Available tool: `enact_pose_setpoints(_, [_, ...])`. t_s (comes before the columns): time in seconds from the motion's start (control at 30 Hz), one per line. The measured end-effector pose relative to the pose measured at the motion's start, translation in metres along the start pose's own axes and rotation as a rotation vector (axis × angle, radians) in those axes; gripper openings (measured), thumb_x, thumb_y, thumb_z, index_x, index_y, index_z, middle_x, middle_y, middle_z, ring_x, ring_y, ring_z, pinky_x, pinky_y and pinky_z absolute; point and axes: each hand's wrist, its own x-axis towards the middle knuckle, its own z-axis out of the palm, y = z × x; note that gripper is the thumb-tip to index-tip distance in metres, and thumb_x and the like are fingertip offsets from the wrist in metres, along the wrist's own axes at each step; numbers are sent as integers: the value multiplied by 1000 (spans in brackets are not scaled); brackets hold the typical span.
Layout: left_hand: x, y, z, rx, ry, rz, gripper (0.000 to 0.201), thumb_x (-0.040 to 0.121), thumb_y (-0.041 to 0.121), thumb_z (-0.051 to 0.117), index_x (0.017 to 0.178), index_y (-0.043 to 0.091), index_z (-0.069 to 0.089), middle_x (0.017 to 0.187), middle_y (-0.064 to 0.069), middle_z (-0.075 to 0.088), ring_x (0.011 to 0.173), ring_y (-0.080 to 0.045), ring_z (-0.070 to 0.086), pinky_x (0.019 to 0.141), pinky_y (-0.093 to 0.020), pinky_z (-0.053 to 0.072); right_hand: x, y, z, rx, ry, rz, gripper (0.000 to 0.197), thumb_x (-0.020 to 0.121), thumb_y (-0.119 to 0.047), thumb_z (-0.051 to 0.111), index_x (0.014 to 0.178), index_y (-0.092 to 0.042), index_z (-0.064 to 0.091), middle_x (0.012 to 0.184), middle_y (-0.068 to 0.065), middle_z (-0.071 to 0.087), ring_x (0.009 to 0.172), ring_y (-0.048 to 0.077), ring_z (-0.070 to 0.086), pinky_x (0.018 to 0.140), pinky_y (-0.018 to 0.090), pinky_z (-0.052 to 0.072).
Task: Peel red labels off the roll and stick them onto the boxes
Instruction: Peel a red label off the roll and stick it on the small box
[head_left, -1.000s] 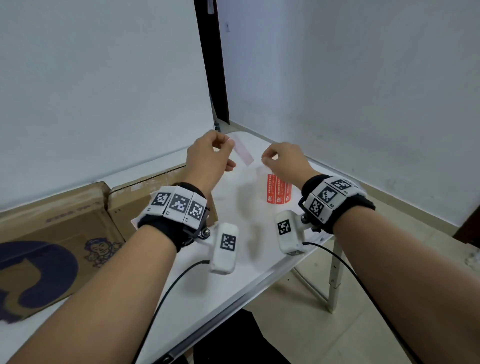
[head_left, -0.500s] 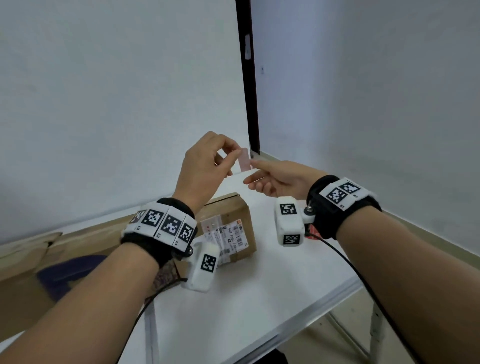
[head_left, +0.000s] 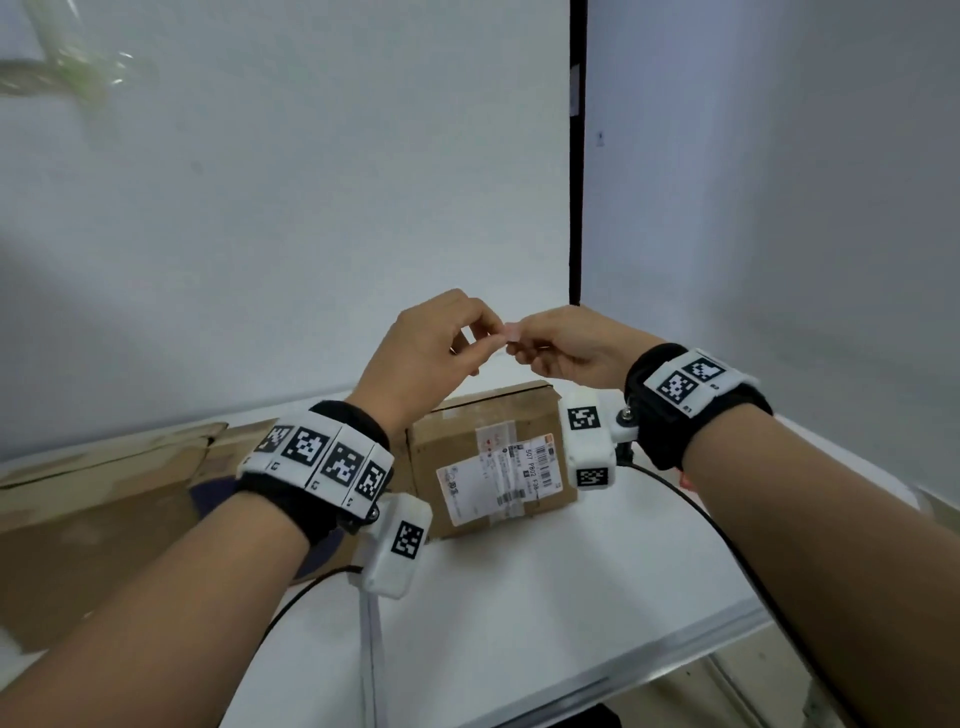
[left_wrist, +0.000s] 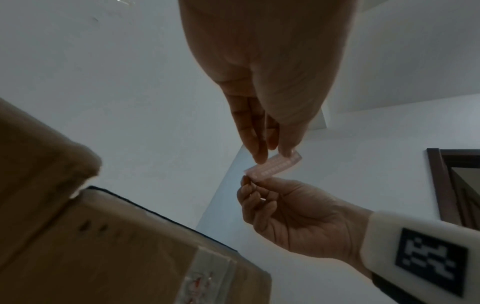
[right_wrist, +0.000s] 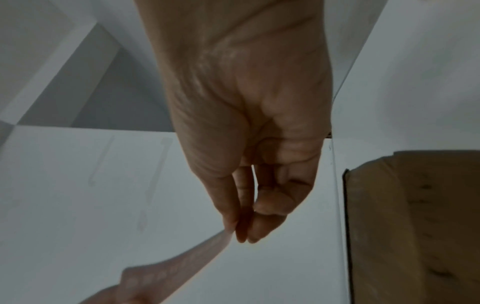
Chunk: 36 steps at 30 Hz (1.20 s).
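A small pale-red label (head_left: 508, 332) is held in the air between both hands, above a brown cardboard box (head_left: 493, 457) with a white shipping label on the table. My left hand (head_left: 493, 335) pinches one end of it. My right hand (head_left: 518, 340) pinches the other end. In the left wrist view the label (left_wrist: 272, 166) stretches from my left hand (left_wrist: 272, 153) down to my right hand (left_wrist: 253, 183). The right wrist view has my right hand (right_wrist: 239, 232) pinching the label (right_wrist: 197, 255), which runs down-left. The label roll cannot be made out.
The white table (head_left: 545, 597) ends in a front edge at the lower right. Flattened cardboard (head_left: 104, 499) lies at the left beside the box. A white wall stands close behind, with a dark vertical strip (head_left: 575, 208) in it. Cables hang from both wrist cameras.
Both hands have risen and closed in. My right hand, reaching with loose fingers half a second ago, now pinches the free end of the label that my left hand held.
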Motion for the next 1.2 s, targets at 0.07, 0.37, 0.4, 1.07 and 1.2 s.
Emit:
enact_pose_setpoints(0.07, [-5,-8,-1,45,-26,-35,8,88,39,63,86,31,64,87,10,63,68,-5,64,69,-21,52,7,7,3,-52,-22,-29,16,92,-19,61,90,-5,68,75,2,62,66,7,56,56,14,46])
enact_pose_setpoints(0.37, [-28,-35,31,97,-105,-215,20,94,36,56,102,21,66,95,6,73,90,-10,66,80,-28,52,28,31,13,-359,18,-171,14,92,-17,59,82,-12,66,75,3,64,66,9,59,62,15,49])
enact_pose_setpoints(0.4, [-29,-36,33,108,-113,-219,20,94,36,55,102,21,65,94,6,72,88,-11,65,78,-27,51,30,34,13,-385,29,-180,14,92,-17,59,81,-12,66,74,4,64,65,10,58,62,16,49])
enact_pose_setpoints(1.07, [-41,-30,49,160,-29,-289,19,94,45,52,98,29,63,85,8,76,74,-11,68,68,-30,53,30,59,14,-498,155,-226,14,89,-20,62,86,-9,69,70,0,69,60,5,61,63,16,46])
enact_pose_setpoints(1.2, [-46,-32,50,228,-46,-215,20,92,45,56,98,31,69,81,10,74,73,-9,66,66,-30,51,26,58,16,-525,141,-229,12,89,-19,62,83,-11,69,67,0,67,59,7,60,64,19,47])
